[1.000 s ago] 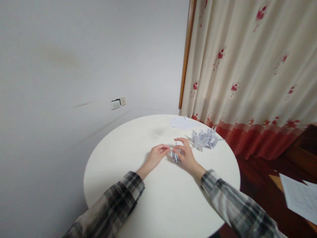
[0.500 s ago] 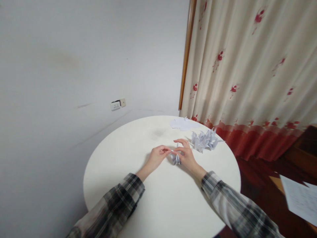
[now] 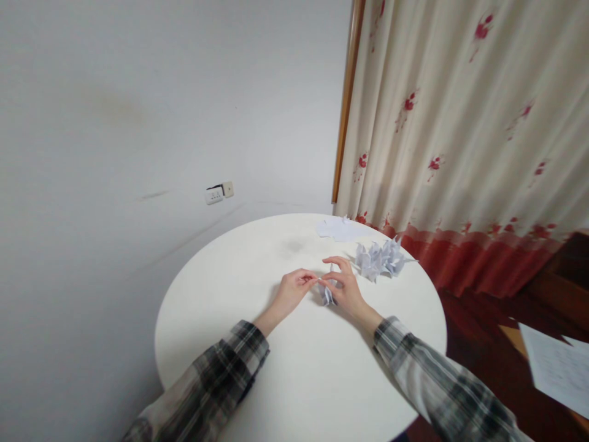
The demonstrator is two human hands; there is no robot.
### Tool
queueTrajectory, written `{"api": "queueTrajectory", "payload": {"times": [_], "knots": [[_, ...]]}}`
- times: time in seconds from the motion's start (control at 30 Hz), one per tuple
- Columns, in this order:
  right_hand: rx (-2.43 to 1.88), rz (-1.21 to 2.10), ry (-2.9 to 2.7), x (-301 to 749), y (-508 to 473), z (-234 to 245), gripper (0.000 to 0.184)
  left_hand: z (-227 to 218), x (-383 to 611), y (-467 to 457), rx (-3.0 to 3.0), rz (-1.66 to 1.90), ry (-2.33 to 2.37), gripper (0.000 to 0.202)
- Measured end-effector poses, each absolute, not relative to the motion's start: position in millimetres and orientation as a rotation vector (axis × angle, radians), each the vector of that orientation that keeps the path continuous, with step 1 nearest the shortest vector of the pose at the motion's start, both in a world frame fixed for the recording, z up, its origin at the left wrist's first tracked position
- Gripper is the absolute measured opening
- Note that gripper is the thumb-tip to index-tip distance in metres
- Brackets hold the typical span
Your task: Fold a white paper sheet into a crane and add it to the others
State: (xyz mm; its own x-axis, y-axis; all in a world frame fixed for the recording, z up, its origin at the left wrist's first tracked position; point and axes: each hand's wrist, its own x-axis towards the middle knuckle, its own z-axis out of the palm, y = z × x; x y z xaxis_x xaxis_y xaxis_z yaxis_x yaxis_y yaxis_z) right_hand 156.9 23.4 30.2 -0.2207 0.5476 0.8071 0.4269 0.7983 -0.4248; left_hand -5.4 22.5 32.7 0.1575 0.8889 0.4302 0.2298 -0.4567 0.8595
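A small folded white paper piece (image 3: 326, 296) is between my two hands, just above the round white table (image 3: 276, 356). My left hand (image 3: 295, 288) pinches a tip of it between thumb and forefinger. From the other side, my right hand (image 3: 344, 287) grips the same folded paper with thumb and fingers, its forefinger lifted and curved. The fingertips of both hands almost meet, and the right fingers hide part of the paper. Just beyond my right hand, a cluster of folded white paper pieces (image 3: 380, 259) with pointed tips stands on the table.
Flat white paper (image 3: 338, 229) lies at the table's far edge with a small scrap on it. A wall socket (image 3: 214, 196) is behind the table. The flowered curtain (image 3: 460, 123) hangs at the right, and written sheets (image 3: 556, 368) lie on a lower surface at the lower right.
The folded paper has turned slightly under my right fingers. Both hands stay in nearly the same place and keep their pinch.
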Motion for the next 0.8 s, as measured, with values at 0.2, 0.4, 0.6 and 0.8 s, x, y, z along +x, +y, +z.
{"api": "queueTrajectory", "payload": {"times": [0.2, 0.4, 0.6, 0.8], "knots": [[-0.754, 0.137, -1.860, 157.0, 24.8, 29.6, 0.007, 32.3, -4.8, 21.6, 1.779, 1.324, 1.062, 0.012], [-0.774, 0.124, -1.863, 156.6, 23.5, 30.5, 0.007, 30.5, -5.3, 21.7, 1.809, 1.355, 1.044, 0.013], [-0.741, 0.082, -1.899, 157.6, 24.9, 31.1, 0.007, 32.9, -4.4, 18.4, 1.862, 1.338, 1.025, 0.022], [-0.738, 0.073, -1.908, 156.8, 23.9, 32.1, 0.007, 34.8, -7.1, 17.9, 1.946, 1.359, 1.093, 0.015]]}}
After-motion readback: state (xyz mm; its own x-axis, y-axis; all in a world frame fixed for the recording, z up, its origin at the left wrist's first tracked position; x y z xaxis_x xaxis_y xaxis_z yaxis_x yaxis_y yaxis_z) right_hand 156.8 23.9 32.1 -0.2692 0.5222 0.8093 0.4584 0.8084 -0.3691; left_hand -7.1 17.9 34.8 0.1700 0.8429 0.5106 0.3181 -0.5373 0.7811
